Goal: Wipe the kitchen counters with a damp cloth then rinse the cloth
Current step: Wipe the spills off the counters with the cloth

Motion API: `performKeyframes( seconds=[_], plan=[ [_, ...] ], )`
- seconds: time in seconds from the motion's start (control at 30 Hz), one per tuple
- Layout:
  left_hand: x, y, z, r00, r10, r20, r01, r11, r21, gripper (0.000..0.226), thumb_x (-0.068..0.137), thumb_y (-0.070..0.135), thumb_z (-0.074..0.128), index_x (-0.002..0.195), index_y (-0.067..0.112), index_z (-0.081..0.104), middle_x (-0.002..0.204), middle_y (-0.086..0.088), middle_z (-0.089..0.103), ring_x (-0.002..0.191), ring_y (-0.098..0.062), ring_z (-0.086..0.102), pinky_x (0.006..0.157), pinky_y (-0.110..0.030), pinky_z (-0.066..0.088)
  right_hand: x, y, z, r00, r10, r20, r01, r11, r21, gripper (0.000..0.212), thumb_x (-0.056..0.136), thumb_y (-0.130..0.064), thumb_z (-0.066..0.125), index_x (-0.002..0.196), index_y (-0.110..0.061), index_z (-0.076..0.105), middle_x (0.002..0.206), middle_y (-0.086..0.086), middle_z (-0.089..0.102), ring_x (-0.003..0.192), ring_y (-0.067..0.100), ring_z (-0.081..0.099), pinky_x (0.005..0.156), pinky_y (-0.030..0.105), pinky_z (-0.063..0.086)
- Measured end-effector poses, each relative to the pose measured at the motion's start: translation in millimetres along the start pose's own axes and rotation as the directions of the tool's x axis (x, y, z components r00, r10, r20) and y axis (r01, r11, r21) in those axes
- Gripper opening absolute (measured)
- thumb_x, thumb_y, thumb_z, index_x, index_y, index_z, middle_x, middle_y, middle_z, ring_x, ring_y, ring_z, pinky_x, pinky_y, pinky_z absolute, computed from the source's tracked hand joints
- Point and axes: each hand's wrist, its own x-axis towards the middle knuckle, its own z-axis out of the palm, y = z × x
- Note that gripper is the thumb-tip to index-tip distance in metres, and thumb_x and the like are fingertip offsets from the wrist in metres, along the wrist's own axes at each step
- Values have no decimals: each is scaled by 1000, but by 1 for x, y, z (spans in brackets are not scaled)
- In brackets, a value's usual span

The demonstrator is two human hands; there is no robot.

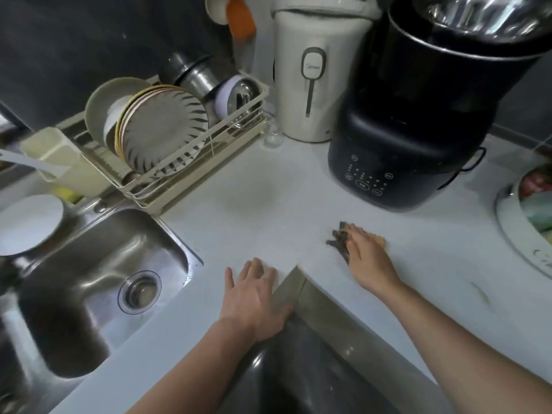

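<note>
Dark cloth (pixel 339 239) wiping the counter (pixel 268 186).
I'm pressing it under my flat right hand (pixel 366 253), left hand (pixel 254 294) resting spread, empty; next, probably sweeping toward the sink (pixel 89 264).

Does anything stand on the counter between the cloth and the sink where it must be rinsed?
No object does. The counter is bare between the cloth under the right hand and the sink; only the left hand rests near that path.

a dish rack (pixel 179 189) holds plates (pixel 164 130), beside a white kettle (pixel 310 85) and a black cooker (pixel 418 115).
</note>
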Motion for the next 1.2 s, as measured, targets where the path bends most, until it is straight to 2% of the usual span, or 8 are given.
performKeyframes(
  seconds=[0.13,0.3,0.47,0.57,0.67,0.77,0.9,1.2],
  plan=[
    [-7,1,5,997,-46,-61,45,999,-11,67,90,57,43,147,22,31,158,-5,22,147,-24,17,121,-46,9,-5,2,28,995,-65,72,86,934,-347,53,104,-27,23,155,-30,9,163,0,-6,150,18,-10,117,31,-12],
    [-19,-12,15,970,-149,-195,142,989,-47,55,90,60,38,130,23,45,136,3,42,131,-22,40,111,-42,29,24,-58,67,947,-204,249,287,887,-363,54,103,-35,21,154,-37,0,162,1,-15,148,19,-16,118,36,-12],
    [-20,-16,16,981,-145,-129,135,987,-84,74,86,63,46,145,22,34,153,0,32,144,-22,26,121,-50,12,43,-134,125,839,-424,341,469,881,-60,46,102,-21,35,147,-27,37,160,1,22,149,20,13,120,34,3],
    [-23,-19,11,981,-159,-115,145,982,-119,63,88,62,46,137,22,42,148,1,36,142,-21,29,121,-52,11,61,-151,116,930,-241,278,141,931,336,33,102,-17,40,129,-12,58,132,13,58,121,27,54,106,34,38],
    [-30,-30,7,962,-233,-140,222,971,-93,58,90,61,41,133,21,45,147,-2,37,139,-23,33,118,-47,20,62,-122,74,992,-71,103,40,961,275,35,103,-20,37,133,-18,54,121,7,64,107,27,61,91,31,47],
    [-34,-41,8,946,-298,-128,285,952,-109,52,89,62,38,118,21,50,131,1,45,128,-22,41,109,-43,30,39,-95,65,965,-214,152,207,977,59,40,102,-12,35,138,-13,50,142,5,49,136,23,39,107,22,28],
    [-35,-45,10,954,-279,-110,264,956,-130,56,85,64,37,117,21,49,134,0,44,129,-22,39,112,-44,27,20,-107,116,882,-409,236,432,900,-55,54,89,-13,29,139,-9,51,152,6,39,146,28,26,121,42,13],
    [-45,-60,-10,985,-171,26,173,977,-127,77,81,50,49,148,17,32,158,-5,27,147,-21,19,122,-49,3,11,-173,140,831,-416,370,451,892,-9,46,100,-11,35,144,-16,44,158,2,27,149,17,14,116,22,-8]
  ],
)
